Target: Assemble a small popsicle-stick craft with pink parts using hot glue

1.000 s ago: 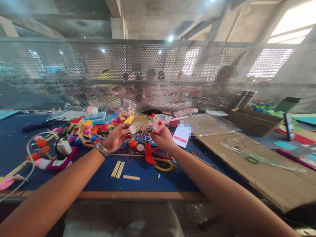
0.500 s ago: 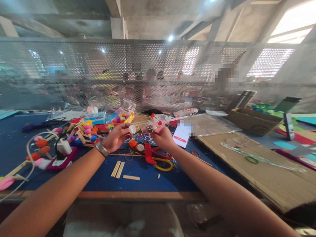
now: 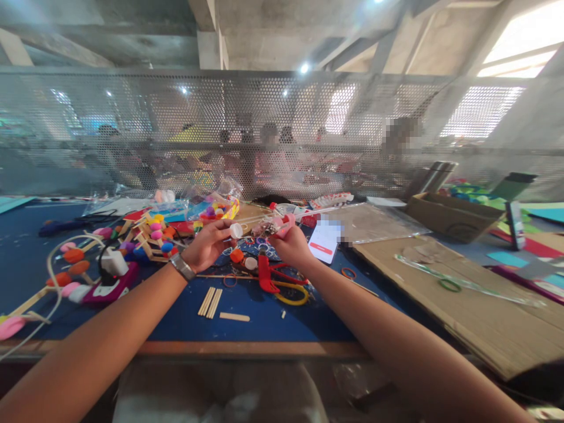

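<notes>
My left hand (image 3: 207,249), with a watch on its wrist, pinches a small white bottle cap (image 3: 236,230). The cap's round face is turned toward my right hand (image 3: 293,247). That hand is wrapped round a pink hot glue gun (image 3: 287,221), whose grimy front end points left at the cap, with a small gap between. My palm hides part of its body. Below the hands lie red-handled scissors (image 3: 265,273), an orange cap (image 3: 237,255) and a pale cap (image 3: 251,263). Several wooden craft sticks (image 3: 210,302) lie side by side, with a single stick (image 3: 234,316) apart.
A phone (image 3: 324,242) lies right of my right hand. Craft-stick models with coloured caps (image 3: 154,235) and a purple power strip (image 3: 117,285) crowd the left. Cardboard (image 3: 440,294) and an open carton (image 3: 453,214) fill the right. A perforated screen (image 3: 264,158) stands behind.
The glue gun's front end has shifted very slightly left. Both hands otherwise keep their places, and the cap stays in my left fingers.
</notes>
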Demonstrator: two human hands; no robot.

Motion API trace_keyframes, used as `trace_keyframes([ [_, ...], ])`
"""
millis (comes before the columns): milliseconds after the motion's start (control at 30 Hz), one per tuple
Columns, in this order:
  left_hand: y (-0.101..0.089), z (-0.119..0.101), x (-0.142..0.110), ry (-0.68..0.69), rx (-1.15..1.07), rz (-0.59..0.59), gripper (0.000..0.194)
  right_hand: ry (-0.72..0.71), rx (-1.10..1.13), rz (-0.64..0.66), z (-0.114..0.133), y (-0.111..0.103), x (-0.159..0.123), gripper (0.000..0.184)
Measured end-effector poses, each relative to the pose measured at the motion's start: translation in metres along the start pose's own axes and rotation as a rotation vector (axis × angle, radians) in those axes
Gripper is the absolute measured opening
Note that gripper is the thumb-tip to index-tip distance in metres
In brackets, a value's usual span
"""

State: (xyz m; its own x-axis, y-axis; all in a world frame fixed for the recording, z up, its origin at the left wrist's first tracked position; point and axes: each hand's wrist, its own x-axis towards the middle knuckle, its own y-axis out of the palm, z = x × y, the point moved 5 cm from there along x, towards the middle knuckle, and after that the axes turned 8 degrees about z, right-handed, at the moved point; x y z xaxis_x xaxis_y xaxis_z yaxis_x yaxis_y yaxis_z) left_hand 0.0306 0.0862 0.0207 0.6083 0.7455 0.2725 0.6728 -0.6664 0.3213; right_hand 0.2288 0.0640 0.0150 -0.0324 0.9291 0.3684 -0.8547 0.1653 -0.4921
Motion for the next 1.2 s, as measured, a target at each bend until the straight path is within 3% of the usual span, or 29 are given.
trace_keyframes([
  [1200, 0.003, -0.002, -0.001, 0.005, -0.006, 0.031, 0.026, 0.063, -0.015, -0.013, -0.012, 0.001, 0.003, 0.016],
])
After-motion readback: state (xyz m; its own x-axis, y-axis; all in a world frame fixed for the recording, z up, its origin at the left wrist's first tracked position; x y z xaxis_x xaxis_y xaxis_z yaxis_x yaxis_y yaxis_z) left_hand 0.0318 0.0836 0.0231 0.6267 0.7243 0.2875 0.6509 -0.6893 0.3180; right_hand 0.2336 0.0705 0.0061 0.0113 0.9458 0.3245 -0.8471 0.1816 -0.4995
